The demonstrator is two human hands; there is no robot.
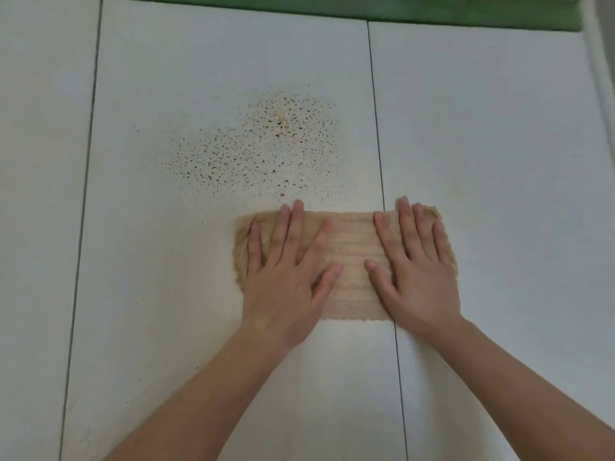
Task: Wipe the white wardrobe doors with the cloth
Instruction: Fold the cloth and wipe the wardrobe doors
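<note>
A beige ribbed cloth (349, 261) lies spread flat against the white wardrobe doors, across the seam between the middle door (199, 294) and the right door (515, 194). My left hand (286, 271) presses flat on the cloth's left half with fingers straight and spread. My right hand (412, 264) presses flat on its right half in the same way. A patch of brown speckled stains (263, 151) covers the middle door just above the cloth.
A third white door (40, 194) stands at the left, split off by a dark seam (83, 211). A green strip (366, 8) runs along the top above the doors. A pale edge (599, 61) shows at the far right.
</note>
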